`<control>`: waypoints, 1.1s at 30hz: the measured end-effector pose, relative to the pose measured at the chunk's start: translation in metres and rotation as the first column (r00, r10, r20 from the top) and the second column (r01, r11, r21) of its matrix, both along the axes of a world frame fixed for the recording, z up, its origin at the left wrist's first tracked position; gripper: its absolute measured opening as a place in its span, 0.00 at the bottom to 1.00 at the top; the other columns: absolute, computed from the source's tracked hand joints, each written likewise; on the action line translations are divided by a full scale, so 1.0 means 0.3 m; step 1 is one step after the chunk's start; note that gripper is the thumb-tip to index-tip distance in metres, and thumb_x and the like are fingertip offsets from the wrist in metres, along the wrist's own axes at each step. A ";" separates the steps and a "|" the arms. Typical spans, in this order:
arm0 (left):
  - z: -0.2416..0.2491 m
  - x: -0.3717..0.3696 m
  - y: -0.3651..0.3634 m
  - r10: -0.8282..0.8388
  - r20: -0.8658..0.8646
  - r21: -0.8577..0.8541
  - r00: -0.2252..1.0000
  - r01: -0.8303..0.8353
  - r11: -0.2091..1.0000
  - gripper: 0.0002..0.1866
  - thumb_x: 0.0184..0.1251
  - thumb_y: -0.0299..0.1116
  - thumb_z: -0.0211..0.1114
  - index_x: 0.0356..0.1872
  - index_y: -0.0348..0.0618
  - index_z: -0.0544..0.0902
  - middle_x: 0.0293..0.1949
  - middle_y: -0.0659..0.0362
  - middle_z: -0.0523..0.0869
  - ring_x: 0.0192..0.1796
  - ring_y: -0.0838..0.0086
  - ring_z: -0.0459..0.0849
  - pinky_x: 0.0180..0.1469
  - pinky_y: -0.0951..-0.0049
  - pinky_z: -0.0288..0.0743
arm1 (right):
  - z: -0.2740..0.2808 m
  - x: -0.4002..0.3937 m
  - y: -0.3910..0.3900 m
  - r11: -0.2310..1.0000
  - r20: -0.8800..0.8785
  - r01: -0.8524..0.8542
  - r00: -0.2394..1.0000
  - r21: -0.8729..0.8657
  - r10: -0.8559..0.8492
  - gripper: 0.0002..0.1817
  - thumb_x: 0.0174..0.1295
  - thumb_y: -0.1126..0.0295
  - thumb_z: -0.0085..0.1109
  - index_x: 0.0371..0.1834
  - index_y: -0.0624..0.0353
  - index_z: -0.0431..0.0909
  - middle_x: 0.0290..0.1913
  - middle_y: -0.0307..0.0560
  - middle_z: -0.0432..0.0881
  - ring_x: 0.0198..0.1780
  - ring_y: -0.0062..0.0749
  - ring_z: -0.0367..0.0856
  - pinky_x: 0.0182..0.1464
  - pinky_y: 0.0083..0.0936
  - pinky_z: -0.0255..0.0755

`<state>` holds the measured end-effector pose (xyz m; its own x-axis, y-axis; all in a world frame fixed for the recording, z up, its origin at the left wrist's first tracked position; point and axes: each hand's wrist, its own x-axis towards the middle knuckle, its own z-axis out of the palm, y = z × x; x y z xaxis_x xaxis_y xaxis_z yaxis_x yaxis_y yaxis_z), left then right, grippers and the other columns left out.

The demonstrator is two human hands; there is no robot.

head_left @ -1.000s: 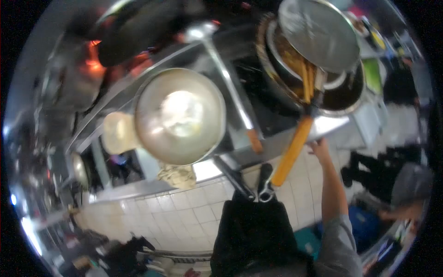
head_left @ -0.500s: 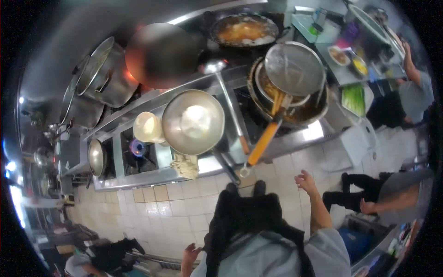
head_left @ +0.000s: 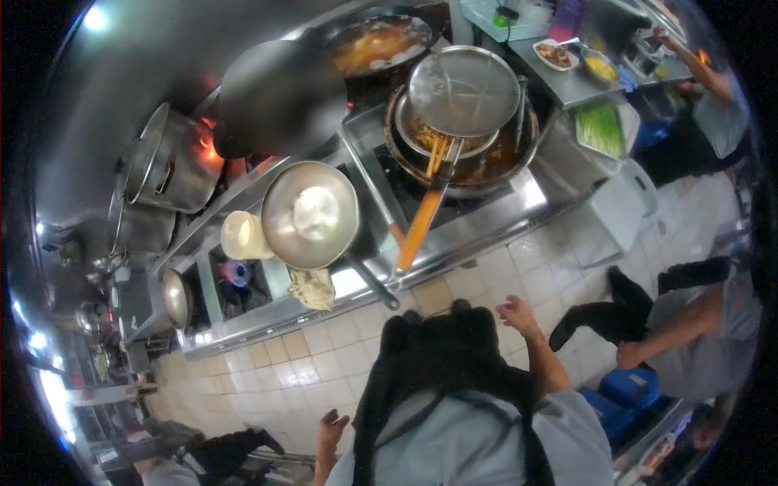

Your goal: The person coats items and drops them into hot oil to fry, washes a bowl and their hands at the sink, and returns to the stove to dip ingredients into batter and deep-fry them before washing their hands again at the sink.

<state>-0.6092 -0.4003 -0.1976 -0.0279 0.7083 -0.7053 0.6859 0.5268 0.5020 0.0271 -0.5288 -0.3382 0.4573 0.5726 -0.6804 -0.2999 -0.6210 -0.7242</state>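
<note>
My right hand (head_left: 519,317) is held out over the tiled floor with its fingers apart, holding nothing. Low at my left side hangs my left hand (head_left: 331,428), its thumb and fingers loosely apart and no object in it. In front of me on the stove is a steel frying pan (head_left: 310,215), its dark handle pointing toward me. A cream-coloured tub (head_left: 243,235) and a crumpled cloth (head_left: 311,289) lie beside it. Farther right, a round strainer (head_left: 464,91) with an orange handle rests over a bowl inside a wide wok (head_left: 527,130). Neither hand touches these.
A wok of bubbling oil (head_left: 381,44) stands at the back, near a blurred dark round shape (head_left: 284,97). A ladle (head_left: 371,188) lies across the stove edge. Large pots (head_left: 174,162) and a lit burner (head_left: 236,273) are left. Co-workers (head_left: 689,324) stand right and behind left.
My view has turned, so the stove things sit farther left and tilted. The co-worker at right has shifted legs and arm. Both my hands stay free of objects.
</note>
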 end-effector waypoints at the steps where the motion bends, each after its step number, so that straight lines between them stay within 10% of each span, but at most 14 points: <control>1: 0.011 -0.013 -0.015 -0.018 -0.018 0.006 1.000 0.018 1.000 0.33 0.57 0.30 0.77 0.63 0.27 0.75 0.59 0.42 0.81 0.58 0.63 0.82 0.58 0.66 0.79 | -0.007 -0.014 -0.003 1.000 0.001 -0.017 1.000 0.009 0.017 0.39 0.65 0.60 0.67 0.71 0.72 0.60 0.52 0.59 0.83 0.38 0.30 0.83 0.32 0.25 0.80; 5: -0.120 -0.146 -0.018 0.001 -0.008 0.292 1.000 0.001 0.956 0.22 0.66 0.29 0.68 0.59 0.30 0.79 0.46 0.49 0.88 0.47 0.70 0.86 0.50 0.68 0.81 | 0.063 -0.038 0.024 0.973 -0.023 0.155 0.988 0.169 -0.153 0.30 0.68 0.63 0.62 0.69 0.66 0.66 0.48 0.52 0.83 0.40 0.30 0.83 0.38 0.28 0.81; 7: 0.200 0.135 0.102 0.039 -0.234 0.373 0.971 0.053 0.926 0.19 0.71 0.32 0.64 0.57 0.30 0.82 0.41 0.48 0.90 0.44 0.71 0.87 0.51 0.69 0.81 | 0.140 -0.016 0.061 0.937 0.013 0.238 0.968 0.255 -0.250 0.24 0.71 0.63 0.59 0.65 0.63 0.71 0.46 0.48 0.83 0.39 0.27 0.82 0.37 0.27 0.80; 11: 0.244 0.204 0.279 0.128 -0.032 0.553 0.991 -0.089 0.829 0.16 0.73 0.33 0.62 0.54 0.33 0.84 0.45 0.43 0.90 0.48 0.64 0.89 0.54 0.67 0.80 | 0.216 0.120 0.130 0.833 0.007 0.397 0.901 0.386 -0.433 0.20 0.74 0.60 0.58 0.63 0.59 0.74 0.46 0.44 0.83 0.38 0.25 0.80 0.37 0.23 0.77; 15: 0.306 0.382 0.468 -0.093 -0.201 0.712 0.975 0.211 0.670 0.17 0.70 0.32 0.64 0.56 0.37 0.83 0.52 0.43 0.86 0.55 0.47 0.84 0.58 0.59 0.78 | 0.469 0.222 0.275 0.682 0.066 0.388 0.840 0.621 -0.538 0.18 0.75 0.61 0.57 0.61 0.57 0.76 0.45 0.42 0.83 0.38 0.22 0.79 0.40 0.22 0.76; 24: 0.095 0.540 0.933 -0.504 -0.401 0.693 0.765 0.613 0.379 0.28 0.65 0.33 0.68 0.66 0.42 0.75 0.65 0.45 0.77 0.66 0.48 0.76 0.69 0.56 0.71 | 0.983 0.035 0.584 0.502 0.225 0.242 0.678 0.830 -0.700 0.17 0.76 0.66 0.53 0.61 0.64 0.75 0.45 0.46 0.84 0.35 0.20 0.77 0.37 0.21 0.73; 27: 0.083 0.448 1.064 -0.618 -0.107 0.747 0.779 0.473 0.467 0.32 0.65 0.36 0.66 0.70 0.40 0.70 0.67 0.43 0.74 0.68 0.47 0.73 0.70 0.54 0.67 | 1.099 -0.148 0.698 0.526 0.320 0.153 0.643 0.837 -0.696 0.17 0.77 0.66 0.52 0.60 0.66 0.75 0.44 0.47 0.84 0.35 0.19 0.76 0.37 0.18 0.71; 33: 0.296 0.315 1.432 -0.293 0.081 0.888 0.953 0.064 0.454 0.32 0.65 0.31 0.68 0.70 0.44 0.69 0.69 0.36 0.69 0.68 0.42 0.72 0.67 0.53 0.71 | 1.187 -0.558 0.965 0.763 0.584 0.029 0.625 0.646 -0.518 0.15 0.77 0.67 0.52 0.58 0.66 0.77 0.39 0.44 0.83 0.32 0.18 0.76 0.39 0.17 0.73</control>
